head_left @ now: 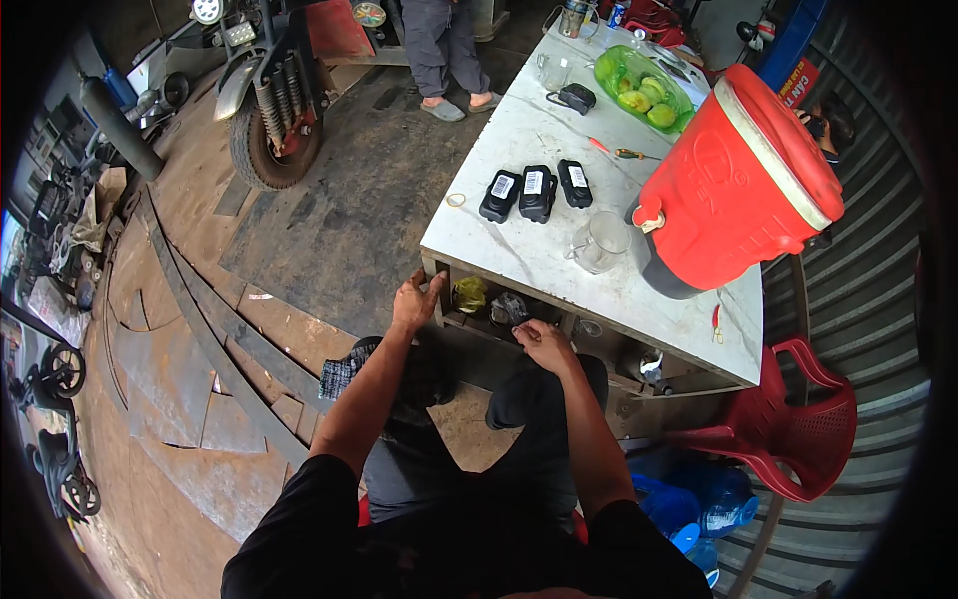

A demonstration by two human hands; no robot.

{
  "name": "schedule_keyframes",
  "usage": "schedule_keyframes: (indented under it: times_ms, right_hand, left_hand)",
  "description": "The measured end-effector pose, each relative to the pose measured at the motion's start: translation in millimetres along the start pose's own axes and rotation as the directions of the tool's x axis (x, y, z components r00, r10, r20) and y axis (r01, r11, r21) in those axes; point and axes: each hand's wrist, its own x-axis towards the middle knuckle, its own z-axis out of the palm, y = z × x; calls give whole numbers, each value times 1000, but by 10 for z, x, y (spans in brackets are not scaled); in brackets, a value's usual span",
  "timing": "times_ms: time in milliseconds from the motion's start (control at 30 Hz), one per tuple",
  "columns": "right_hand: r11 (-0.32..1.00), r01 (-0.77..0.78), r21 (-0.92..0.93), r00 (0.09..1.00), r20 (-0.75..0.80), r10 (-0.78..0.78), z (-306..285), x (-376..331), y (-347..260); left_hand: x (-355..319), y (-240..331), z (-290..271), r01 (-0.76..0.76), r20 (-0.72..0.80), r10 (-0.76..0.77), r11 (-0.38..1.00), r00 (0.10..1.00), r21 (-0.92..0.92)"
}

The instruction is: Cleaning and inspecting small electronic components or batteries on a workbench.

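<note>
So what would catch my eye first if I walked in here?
Likely the big red drink cooler lying tilted on the right of the white table, with three black packs side by side near its middle. Below, the left hand touches the table's front edge.

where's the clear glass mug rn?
Head view: the clear glass mug stands on the white table, right of centre, between the red drink cooler and three black packs.

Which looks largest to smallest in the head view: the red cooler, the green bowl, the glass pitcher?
1. red cooler
2. green bowl
3. glass pitcher
The bowl lies farther away, so its true size is unsure.
</note>
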Motion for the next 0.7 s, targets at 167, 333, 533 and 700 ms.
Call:
schedule_keyframes:
  times_ms: [167,333,533,700]
  right_hand:
    - [1000,13,-16,1000,-11,-13,9,43,61]
    - [1000,-15,-10,1000,-13,14,26,77,99]
    - [998,14,-65,1000,-6,-14,-12,87,69]
    - [997,24,-68,1000,9,-23,1,87,40]
  left_hand:
    - [96,-103,9,15,82,-25,993,996,121]
    - [201,-122,-193,-28,-61,10,954,998,-298]
    - [265,1072,-430,-356,-436,234,908,869,-222]
    - [274,1768,-209,-435,-212,510,842,833,318]
